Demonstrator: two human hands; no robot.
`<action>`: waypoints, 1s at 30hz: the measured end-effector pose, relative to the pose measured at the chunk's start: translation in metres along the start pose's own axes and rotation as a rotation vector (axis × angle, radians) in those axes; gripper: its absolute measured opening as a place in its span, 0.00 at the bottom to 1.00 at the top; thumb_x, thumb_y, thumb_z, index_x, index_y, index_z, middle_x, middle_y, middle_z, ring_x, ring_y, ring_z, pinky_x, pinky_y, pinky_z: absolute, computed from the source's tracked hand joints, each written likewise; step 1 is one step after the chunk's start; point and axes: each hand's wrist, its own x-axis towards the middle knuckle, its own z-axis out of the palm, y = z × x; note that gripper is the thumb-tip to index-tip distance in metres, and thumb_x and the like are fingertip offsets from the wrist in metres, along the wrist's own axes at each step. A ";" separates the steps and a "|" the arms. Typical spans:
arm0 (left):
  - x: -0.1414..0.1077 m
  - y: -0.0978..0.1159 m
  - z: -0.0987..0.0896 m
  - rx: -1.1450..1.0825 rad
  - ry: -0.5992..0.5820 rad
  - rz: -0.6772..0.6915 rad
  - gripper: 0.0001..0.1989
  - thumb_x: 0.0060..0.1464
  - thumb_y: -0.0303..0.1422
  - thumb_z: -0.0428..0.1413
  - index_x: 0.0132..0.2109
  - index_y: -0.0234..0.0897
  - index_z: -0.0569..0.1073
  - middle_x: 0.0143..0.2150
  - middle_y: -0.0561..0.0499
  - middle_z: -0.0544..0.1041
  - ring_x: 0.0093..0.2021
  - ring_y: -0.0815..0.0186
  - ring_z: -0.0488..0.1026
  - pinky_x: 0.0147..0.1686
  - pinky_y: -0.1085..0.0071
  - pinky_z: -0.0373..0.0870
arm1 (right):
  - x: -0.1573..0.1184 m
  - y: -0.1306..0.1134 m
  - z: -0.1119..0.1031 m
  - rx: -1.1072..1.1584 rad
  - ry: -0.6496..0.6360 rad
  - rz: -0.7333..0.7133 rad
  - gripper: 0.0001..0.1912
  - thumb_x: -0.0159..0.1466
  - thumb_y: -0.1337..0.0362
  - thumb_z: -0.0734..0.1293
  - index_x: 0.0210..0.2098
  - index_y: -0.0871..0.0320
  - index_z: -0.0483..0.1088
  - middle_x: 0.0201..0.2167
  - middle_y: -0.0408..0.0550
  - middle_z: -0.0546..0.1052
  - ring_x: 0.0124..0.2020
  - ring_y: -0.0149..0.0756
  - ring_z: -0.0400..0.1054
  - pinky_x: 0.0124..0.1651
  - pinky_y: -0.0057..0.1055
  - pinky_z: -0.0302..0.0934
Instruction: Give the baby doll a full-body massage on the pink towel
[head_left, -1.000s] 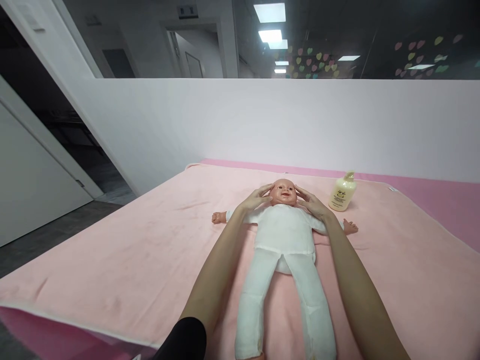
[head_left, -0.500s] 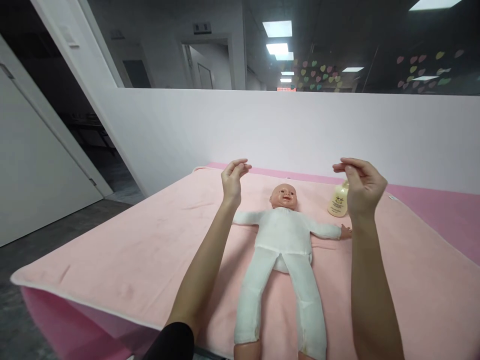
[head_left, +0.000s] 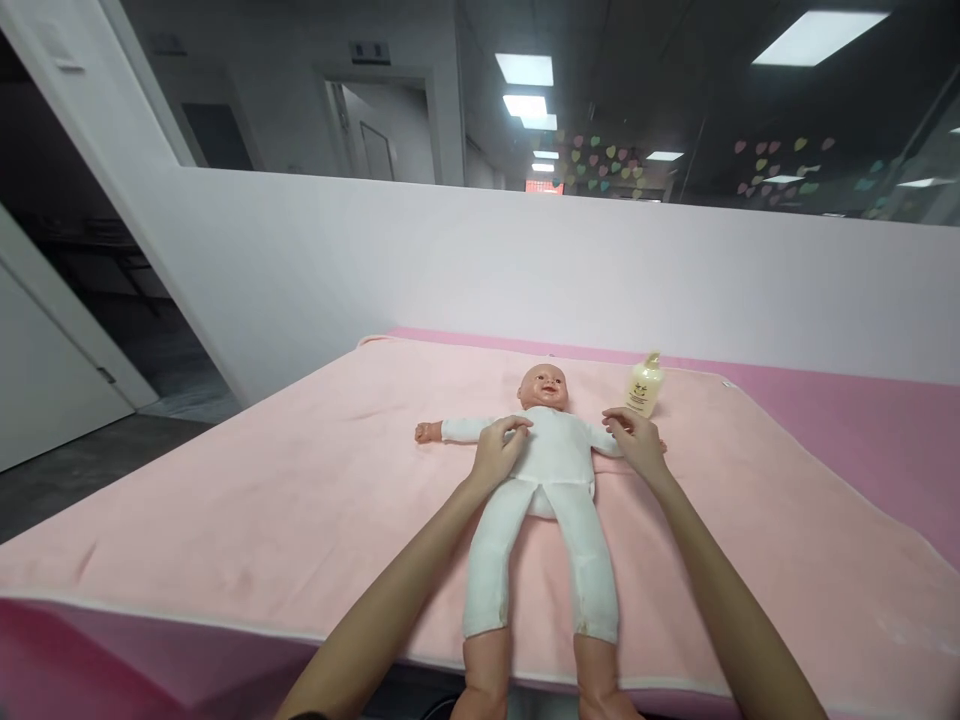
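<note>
A baby doll (head_left: 553,450) in a white cloth body lies face up on a pink blanket (head_left: 300,480), arms spread and legs toward me. My left hand (head_left: 501,450) is at the doll's chest on the left side, fingers loosely curled and apart, holding nothing. Over the doll's other arm is my right hand (head_left: 636,438), its fingers bent and apart, with nothing in it. Whether either hand touches the doll is hard to tell. A pale yellow pump bottle (head_left: 645,386) stands just behind my right hand.
A white wall (head_left: 480,260) with dark glass above rises behind the pink table (head_left: 847,430). At the far left is a pale door (head_left: 52,360). The blanket's front edge runs under the doll's lower legs.
Both hands have come down from above the blanket to the doll's upper body and opened somewhat. The view has shifted, and the doll's left-side hand and the whole bottle now show.
</note>
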 end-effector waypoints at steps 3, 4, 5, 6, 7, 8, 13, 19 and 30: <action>-0.003 -0.001 -0.006 -0.023 0.010 0.002 0.10 0.50 0.35 0.50 0.34 0.40 0.75 0.32 0.51 0.77 0.38 0.62 0.73 0.44 0.64 0.67 | 0.023 0.023 -0.017 0.124 0.210 0.156 0.12 0.51 0.61 0.60 0.32 0.57 0.71 0.28 0.49 0.76 0.29 0.39 0.72 0.35 0.39 0.68; 0.000 0.000 -0.006 -0.075 0.021 -0.015 0.10 0.49 0.36 0.50 0.34 0.40 0.75 0.31 0.51 0.77 0.37 0.62 0.73 0.44 0.63 0.67 | 0.034 0.027 -0.024 0.153 0.284 0.183 0.13 0.51 0.62 0.60 0.32 0.58 0.71 0.27 0.49 0.76 0.28 0.39 0.72 0.34 0.39 0.69; 0.003 0.002 -0.005 -0.156 0.027 -0.042 0.10 0.49 0.36 0.51 0.34 0.39 0.75 0.30 0.51 0.76 0.36 0.62 0.73 0.44 0.63 0.68 | 0.048 0.030 -0.032 0.164 0.353 0.191 0.13 0.50 0.62 0.60 0.33 0.58 0.71 0.28 0.49 0.76 0.28 0.39 0.72 0.35 0.39 0.69; 0.009 0.006 -0.002 -0.257 0.021 -0.078 0.10 0.48 0.37 0.51 0.34 0.38 0.74 0.29 0.51 0.76 0.35 0.62 0.73 0.43 0.62 0.68 | 0.062 0.031 -0.040 0.152 0.413 0.182 0.14 0.50 0.63 0.59 0.33 0.59 0.71 0.29 0.49 0.77 0.29 0.39 0.72 0.37 0.39 0.69; 0.017 0.012 0.003 -0.368 0.003 -0.119 0.11 0.48 0.37 0.52 0.35 0.37 0.74 0.29 0.51 0.75 0.33 0.63 0.74 0.43 0.62 0.69 | 0.077 0.031 -0.048 0.116 0.459 0.159 0.15 0.51 0.64 0.59 0.34 0.59 0.72 0.31 0.50 0.77 0.32 0.39 0.72 0.40 0.40 0.68; 0.026 0.020 0.010 -0.486 -0.026 -0.162 0.11 0.47 0.37 0.53 0.36 0.36 0.74 0.30 0.50 0.75 0.33 0.63 0.74 0.43 0.61 0.70 | 0.091 0.030 -0.055 0.060 0.490 0.124 0.15 0.51 0.64 0.58 0.35 0.59 0.72 0.35 0.50 0.77 0.36 0.40 0.72 0.44 0.41 0.67; 0.091 0.071 0.082 -1.070 -0.242 -0.406 0.21 0.52 0.38 0.50 0.52 0.35 0.67 0.52 0.41 0.72 0.52 0.58 0.69 0.52 0.61 0.66 | 0.141 0.034 -0.065 -0.131 0.308 -0.043 0.19 0.56 0.64 0.57 0.45 0.57 0.71 0.52 0.49 0.71 0.57 0.41 0.61 0.61 0.43 0.50; 0.140 0.096 0.174 -1.272 -0.255 -0.730 0.35 0.56 0.47 0.42 0.63 0.26 0.51 0.65 0.36 0.53 0.64 0.60 0.53 0.54 0.69 0.63 | 0.148 0.063 -0.048 -0.177 0.170 -0.172 0.21 0.59 0.63 0.56 0.47 0.61 0.71 0.56 0.52 0.67 0.62 0.39 0.54 0.64 0.41 0.45; 0.148 0.107 0.190 -1.230 -0.040 -0.768 0.30 0.58 0.46 0.42 0.59 0.29 0.58 0.62 0.37 0.60 0.61 0.60 0.59 0.55 0.69 0.62 | 0.144 0.073 -0.045 -0.342 0.150 -0.277 0.26 0.57 0.66 0.53 0.53 0.60 0.65 0.58 0.49 0.65 0.63 0.40 0.51 0.64 0.45 0.45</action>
